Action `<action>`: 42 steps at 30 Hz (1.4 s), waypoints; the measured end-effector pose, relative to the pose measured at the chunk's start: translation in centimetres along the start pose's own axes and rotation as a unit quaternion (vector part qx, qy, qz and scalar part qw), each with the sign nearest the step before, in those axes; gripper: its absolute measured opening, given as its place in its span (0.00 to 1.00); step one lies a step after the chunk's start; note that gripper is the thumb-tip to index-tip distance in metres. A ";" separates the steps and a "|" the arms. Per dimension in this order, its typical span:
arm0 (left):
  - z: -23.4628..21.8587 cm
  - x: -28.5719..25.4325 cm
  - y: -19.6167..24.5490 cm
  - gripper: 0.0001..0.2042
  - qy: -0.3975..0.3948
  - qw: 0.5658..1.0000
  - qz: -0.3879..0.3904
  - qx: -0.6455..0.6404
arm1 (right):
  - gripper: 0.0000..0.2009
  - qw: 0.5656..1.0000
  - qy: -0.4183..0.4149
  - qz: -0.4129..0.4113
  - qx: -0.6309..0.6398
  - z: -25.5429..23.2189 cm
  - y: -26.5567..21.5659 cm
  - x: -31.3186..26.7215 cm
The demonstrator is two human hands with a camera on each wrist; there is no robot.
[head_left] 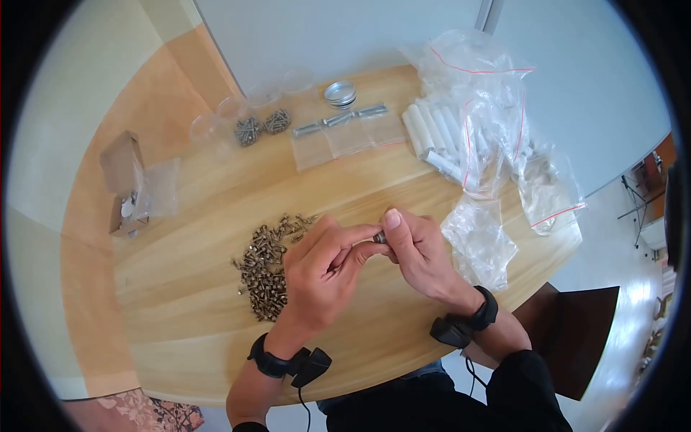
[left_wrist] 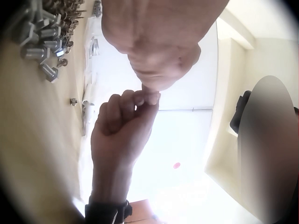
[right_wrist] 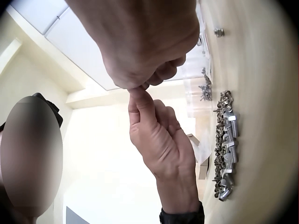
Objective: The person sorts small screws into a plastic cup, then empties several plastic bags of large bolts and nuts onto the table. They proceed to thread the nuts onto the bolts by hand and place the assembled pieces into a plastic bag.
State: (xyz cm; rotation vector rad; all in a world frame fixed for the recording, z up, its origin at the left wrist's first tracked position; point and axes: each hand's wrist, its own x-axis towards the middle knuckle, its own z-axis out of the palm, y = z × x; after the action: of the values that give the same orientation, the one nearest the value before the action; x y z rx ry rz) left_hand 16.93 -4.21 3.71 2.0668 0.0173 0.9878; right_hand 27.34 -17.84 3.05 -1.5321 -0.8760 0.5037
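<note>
Above the table, both hands meet at a small metal fastener (head_left: 379, 236), mostly covered by fingertips. My left hand (head_left: 317, 270) pinches it between thumb and index finger. From the other side, the right hand (head_left: 423, 255) grips it, its thumb laid along the top. Both wrist views show the fingertips together, with the fastener hidden there. Beside and partly behind the left hand spreads a heap of hex bolts (head_left: 263, 277) on the wood. A lone small nut-like piece (left_wrist: 74, 101) sits on the table, apart from the heap.
Bagged white tubes (head_left: 432, 129) and clear plastic bags (head_left: 479, 245) lie at the right. Toward the back are metal lids (head_left: 340, 93), bagged long bolts (head_left: 338, 121), screw piles (head_left: 248, 131) and clear cups (head_left: 204, 129). An opened cardboard box (head_left: 122, 183) stands at left.
</note>
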 end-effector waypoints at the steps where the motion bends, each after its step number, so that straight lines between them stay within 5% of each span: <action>1: 0.0 0.1 0.0 0.15 0.004 1.000 0.000 -0.002 | 0.18 1.000 -0.002 -0.001 -0.004 -0.2 0.2 0.0; 7: -0.7 0.5 0.1 0.15 0.003 1.000 -0.010 -0.018 | 0.20 0.999 0.009 -0.051 0.003 0.3 0.3 -0.1; 13: -1.6 1.0 0.7 0.15 -0.018 0.999 -0.006 -0.026 | 0.18 0.996 -0.064 -0.056 0.039 -0.5 0.4 -0.2; 15: -1.7 1.0 0.7 0.15 -0.019 1.000 0.002 -0.024 | 0.19 0.998 -0.016 -0.055 -0.004 0.0 0.2 -0.3; 22: -1.8 1.1 1.1 0.14 -0.039 0.999 0.013 -0.025 | 0.19 0.998 -0.061 -0.017 0.020 -0.8 -0.2 -0.5; 27: -2.1 1.1 1.4 0.14 -0.039 0.999 0.007 -0.033 | 0.18 0.996 -0.020 -0.081 0.018 -0.3 -0.1 -0.5; 36: -2.4 1.2 1.5 0.14 -0.043 0.999 0.012 -0.029 | 0.15 0.995 -0.071 -0.040 0.052 -0.4 -0.5 -0.7; 42: -2.7 1.4 1.5 0.15 -0.058 0.998 0.019 -0.022 | 0.14 0.995 -0.020 -0.074 0.067 0.5 0.3 -0.9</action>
State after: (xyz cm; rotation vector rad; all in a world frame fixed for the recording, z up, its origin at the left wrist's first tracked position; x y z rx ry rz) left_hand 15.67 -2.95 6.62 2.0874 -0.1034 0.8808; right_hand 26.47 -18.23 2.51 -1.3275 -0.9595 0.4759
